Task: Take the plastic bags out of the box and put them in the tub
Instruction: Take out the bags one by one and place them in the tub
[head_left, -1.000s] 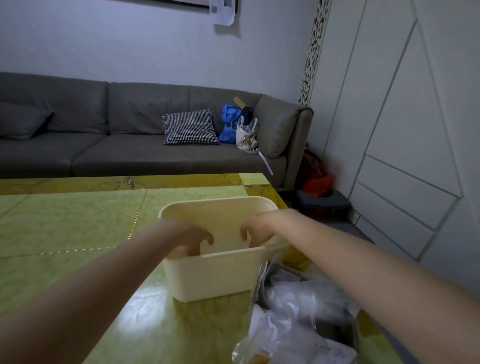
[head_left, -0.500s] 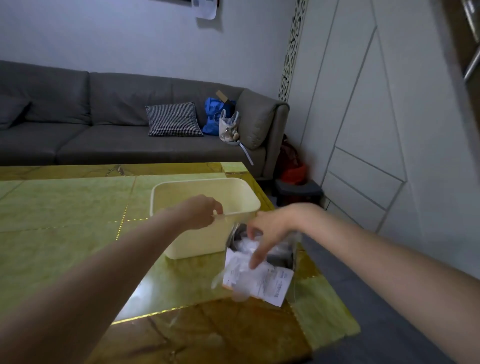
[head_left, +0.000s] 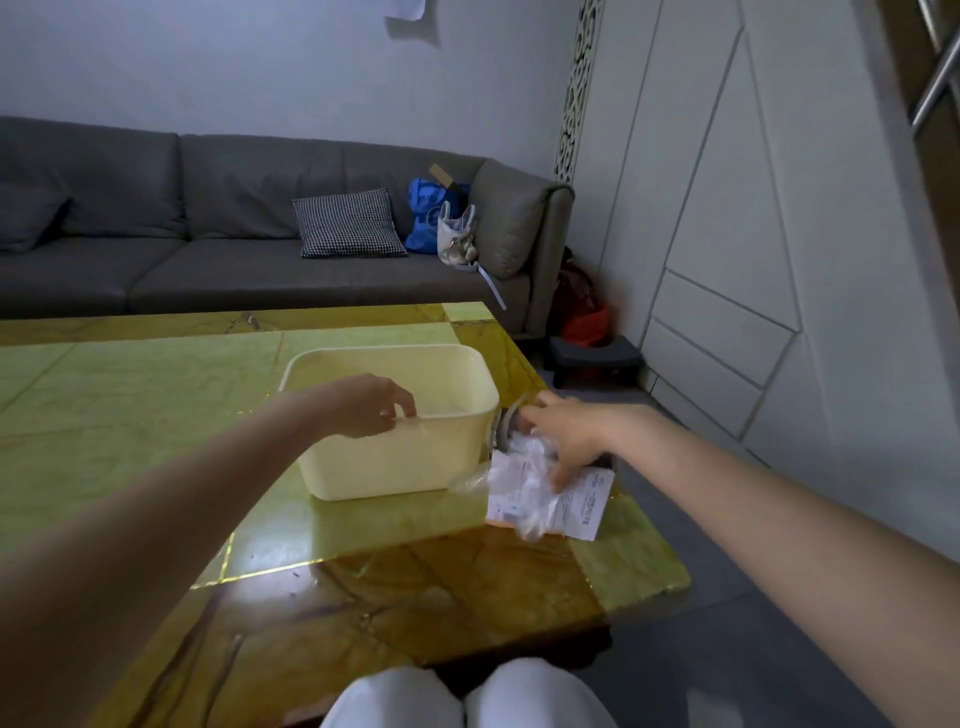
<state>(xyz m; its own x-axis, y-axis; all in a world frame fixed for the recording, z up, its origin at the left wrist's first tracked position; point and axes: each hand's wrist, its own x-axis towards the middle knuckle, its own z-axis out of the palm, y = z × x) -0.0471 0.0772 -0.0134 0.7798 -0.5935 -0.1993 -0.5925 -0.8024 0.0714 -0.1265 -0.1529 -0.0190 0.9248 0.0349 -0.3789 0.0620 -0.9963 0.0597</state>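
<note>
nearest, white-trousered knees (head_left: 467, 696) under the edge of a glossy green-and-brown marble-patterned table (head_left: 156, 467). further out, right hand (head_left: 566, 436) reaching down with fingers spread and loosely bent onto crumpled clear plastic bags (head_left: 524, 483) spilling from a dark box (head_left: 506, 423) at the table's right edge, grip on them impossible to tell; left hand (head_left: 371, 405) curled over the near rim of the cream rectangular plastic tub (head_left: 395, 457) just left of the box. beyond, grey fabric sofa (head_left: 208, 234) with a houndstooth cushion (head_left: 348, 223) and a blue bag (head_left: 428, 213).
</note>
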